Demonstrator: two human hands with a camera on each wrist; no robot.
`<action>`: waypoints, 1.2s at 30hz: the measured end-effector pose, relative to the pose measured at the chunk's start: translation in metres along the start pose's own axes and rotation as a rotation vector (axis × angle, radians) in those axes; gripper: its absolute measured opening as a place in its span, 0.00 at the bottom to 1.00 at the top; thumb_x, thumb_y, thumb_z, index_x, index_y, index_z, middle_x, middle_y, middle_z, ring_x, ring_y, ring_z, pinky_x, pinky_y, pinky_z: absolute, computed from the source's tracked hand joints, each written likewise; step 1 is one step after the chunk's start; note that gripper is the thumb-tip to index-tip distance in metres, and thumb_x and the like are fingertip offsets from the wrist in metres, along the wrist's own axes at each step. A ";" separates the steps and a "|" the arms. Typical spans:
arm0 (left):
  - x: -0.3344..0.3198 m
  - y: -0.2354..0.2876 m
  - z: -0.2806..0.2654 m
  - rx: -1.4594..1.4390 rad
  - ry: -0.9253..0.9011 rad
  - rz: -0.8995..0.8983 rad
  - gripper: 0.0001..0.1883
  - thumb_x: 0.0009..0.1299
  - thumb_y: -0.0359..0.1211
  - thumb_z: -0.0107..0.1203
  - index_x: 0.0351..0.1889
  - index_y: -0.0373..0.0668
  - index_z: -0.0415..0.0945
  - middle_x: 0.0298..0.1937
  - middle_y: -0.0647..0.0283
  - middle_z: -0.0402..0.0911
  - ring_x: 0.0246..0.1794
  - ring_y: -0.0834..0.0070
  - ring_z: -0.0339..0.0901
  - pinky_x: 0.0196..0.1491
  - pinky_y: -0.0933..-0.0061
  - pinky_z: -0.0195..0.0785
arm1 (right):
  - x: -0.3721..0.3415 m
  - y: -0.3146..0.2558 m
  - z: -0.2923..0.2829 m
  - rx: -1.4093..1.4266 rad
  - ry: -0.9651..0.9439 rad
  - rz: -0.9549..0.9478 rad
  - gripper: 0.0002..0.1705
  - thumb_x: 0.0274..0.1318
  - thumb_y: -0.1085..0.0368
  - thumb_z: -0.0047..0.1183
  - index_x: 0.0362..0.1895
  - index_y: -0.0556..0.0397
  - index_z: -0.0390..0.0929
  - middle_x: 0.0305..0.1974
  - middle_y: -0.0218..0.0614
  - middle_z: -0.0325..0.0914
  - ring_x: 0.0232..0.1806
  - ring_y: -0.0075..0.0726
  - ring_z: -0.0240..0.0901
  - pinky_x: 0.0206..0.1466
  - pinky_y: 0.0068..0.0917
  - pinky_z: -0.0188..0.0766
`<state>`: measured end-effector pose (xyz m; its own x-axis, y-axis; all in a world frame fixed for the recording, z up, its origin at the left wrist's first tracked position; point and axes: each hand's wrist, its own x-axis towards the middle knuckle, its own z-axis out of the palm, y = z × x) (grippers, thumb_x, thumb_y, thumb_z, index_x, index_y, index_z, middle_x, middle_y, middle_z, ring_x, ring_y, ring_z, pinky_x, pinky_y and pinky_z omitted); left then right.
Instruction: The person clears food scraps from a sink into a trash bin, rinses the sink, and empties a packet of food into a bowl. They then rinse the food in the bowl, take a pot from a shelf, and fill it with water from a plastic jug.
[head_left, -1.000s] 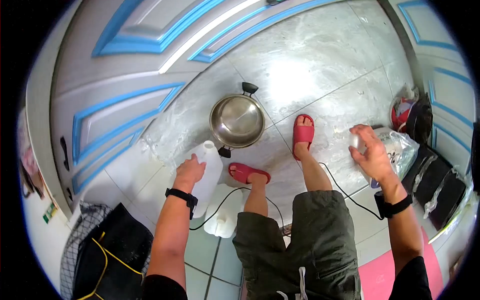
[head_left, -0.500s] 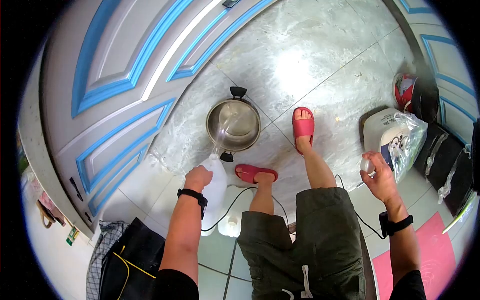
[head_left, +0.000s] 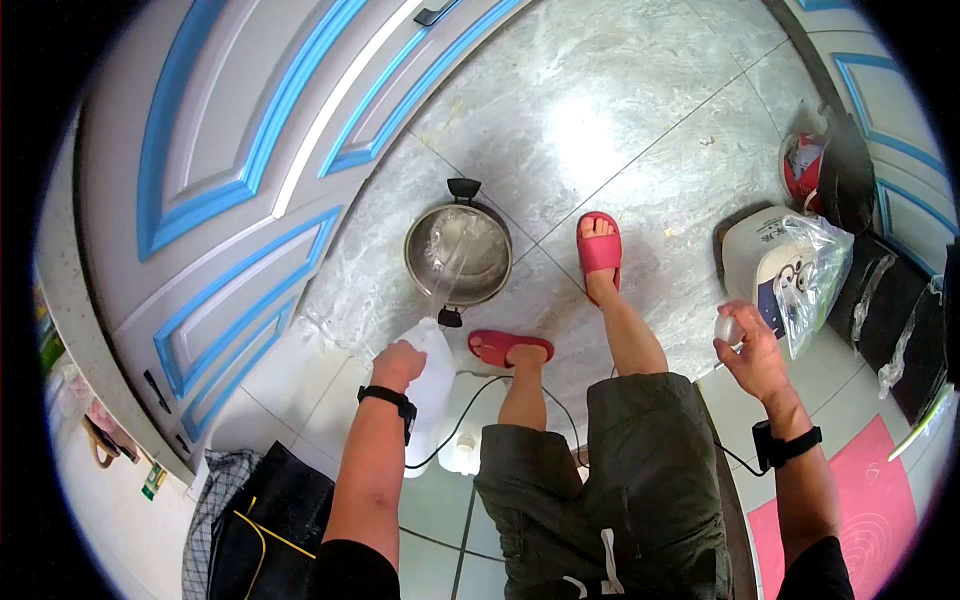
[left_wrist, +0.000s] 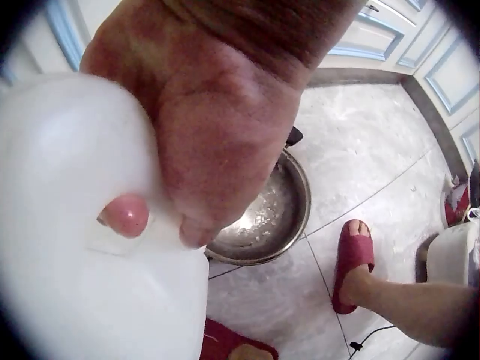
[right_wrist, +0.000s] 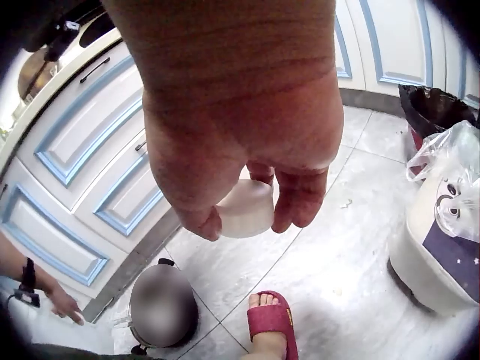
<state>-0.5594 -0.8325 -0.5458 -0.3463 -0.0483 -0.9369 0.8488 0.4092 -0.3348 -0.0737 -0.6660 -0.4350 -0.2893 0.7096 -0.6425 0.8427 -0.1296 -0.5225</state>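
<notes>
My left hand (head_left: 400, 365) grips a white plastic jug (head_left: 428, 385) by its handle, a fingertip showing through the handle hole in the left wrist view. The jug is tilted, and clear liquid streams from its mouth into a steel pot (head_left: 414, 262) with two black handles on the floor. Ripples show in the liquid inside the pot. Away to the right, my right hand (head_left: 757, 355) pinches a round translucent white cap (right_wrist: 247, 210) between thumb and fingers.
A second white jug (head_left: 462, 450) stands by the left leg. Grey cabinets (head_left: 230, 230) with blue trim line the left. At right are a white printed container (head_left: 750, 250) partly under clear plastic, and a red bin (head_left: 803, 168). Feet in red slippers (head_left: 600, 252) stand near the pot.
The jug has tipped over the pot and liquid now pours from it, spreading in the pot. My right hand, with the cap, has moved down, away from the printed container.
</notes>
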 end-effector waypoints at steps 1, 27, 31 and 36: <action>0.001 0.000 0.002 0.012 0.012 0.006 0.24 0.68 0.49 0.47 0.41 0.34 0.78 0.30 0.55 0.83 0.31 0.64 0.82 0.42 0.65 0.73 | -0.001 0.003 0.002 -0.008 0.013 -0.019 0.24 0.43 0.75 0.58 0.48 0.52 0.71 0.49 0.41 0.71 0.48 0.49 0.73 0.46 0.34 0.73; 0.014 -0.004 0.024 0.040 0.043 0.010 0.22 0.64 0.47 0.49 0.44 0.39 0.79 0.42 0.55 0.82 0.41 0.62 0.81 0.50 0.64 0.71 | -0.004 0.022 0.011 0.009 -0.042 0.039 0.24 0.42 0.74 0.58 0.48 0.52 0.70 0.48 0.43 0.72 0.48 0.52 0.72 0.50 0.35 0.70; 0.013 -0.001 0.015 0.002 -0.038 -0.025 0.22 0.64 0.48 0.49 0.44 0.40 0.79 0.44 0.53 0.82 0.46 0.59 0.79 0.52 0.62 0.69 | -0.002 0.021 0.012 0.006 -0.042 0.051 0.24 0.43 0.74 0.58 0.48 0.52 0.70 0.48 0.44 0.72 0.48 0.52 0.72 0.50 0.35 0.70; 0.012 -0.002 0.014 0.039 -0.012 0.002 0.21 0.65 0.47 0.48 0.41 0.39 0.80 0.39 0.55 0.83 0.38 0.63 0.82 0.49 0.65 0.71 | -0.001 0.025 0.015 -0.007 -0.029 0.034 0.24 0.42 0.74 0.58 0.48 0.53 0.70 0.47 0.44 0.72 0.48 0.51 0.72 0.49 0.35 0.70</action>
<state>-0.5595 -0.8463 -0.5574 -0.3402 -0.0583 -0.9385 0.8645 0.3734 -0.3365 -0.0595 -0.6806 -0.4558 -0.2729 0.6845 -0.6760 0.8556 -0.1487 -0.4959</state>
